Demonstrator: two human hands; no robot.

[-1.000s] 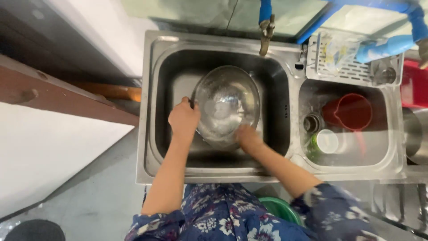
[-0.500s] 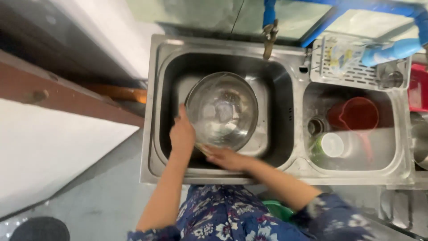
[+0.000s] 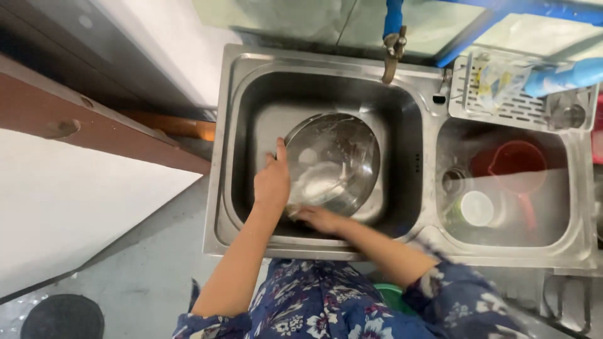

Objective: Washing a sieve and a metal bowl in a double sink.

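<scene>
The left hand [image 3: 272, 182] lies against the left rim of a large steel bowl [image 3: 333, 162], with the fingers stretched upward along the edge; its grip is flat and pressed on the metal, not closed around it. The right hand [image 3: 321, 218] is at the lower rim of the same bowl, near the front wall of the basin. It is blurred, so I cannot tell if its grip is spread or pinching the rim, only that it touches the bowl there. The two hands are close to each other at the lower left part of the bowl.

The bowl is tilted and stands inside the left basin of a double steel sink [image 3: 220, 188], a little right of the basin's middle. Its inside looks wet and shiny. Above it a tap [image 3: 393, 53] hangs down from a blue pipe [image 3: 394, 16].

In the right basin there is a red scoop with a handle [image 3: 512, 166] and a round white lid [image 3: 477, 208] just below it. A perforated steel tray [image 3: 502, 110] sits over the top of that basin. The person wears a dark blue flowered garment [image 3: 326, 307].
</scene>
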